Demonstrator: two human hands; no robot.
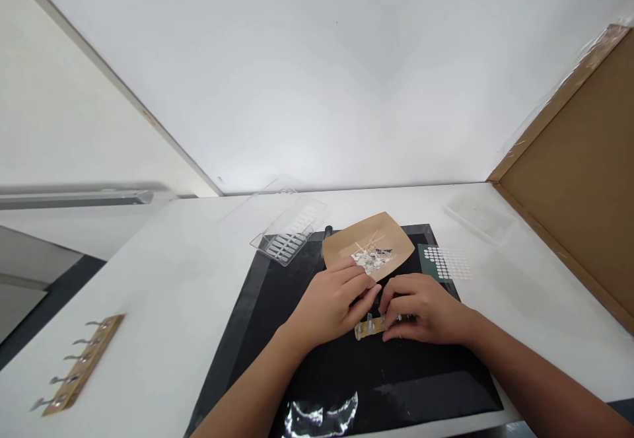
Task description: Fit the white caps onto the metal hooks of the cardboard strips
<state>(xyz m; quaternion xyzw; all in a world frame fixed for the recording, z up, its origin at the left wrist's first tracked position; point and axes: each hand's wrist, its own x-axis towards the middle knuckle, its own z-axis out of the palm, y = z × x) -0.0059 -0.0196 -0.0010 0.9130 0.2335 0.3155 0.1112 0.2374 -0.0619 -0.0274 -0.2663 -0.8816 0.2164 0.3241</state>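
Two hands were observed over a black mat (376, 375) on the white table (163, 292). A short tan strip (365, 329) bearing small upright pieces lay centrally on the mat. The right hand (421, 306) was half curled over the strip, fingers touching it; firmness of grip could not be told. The left hand (337, 300) was loosely bent near the strip's left end; whether it held anything could not be told. Just beyond, a cardboard tray (339, 246) contained white scraps (370, 261), any print too small to read. Right of it, a green sheet (428, 263) carried rows of white dots (448, 264).
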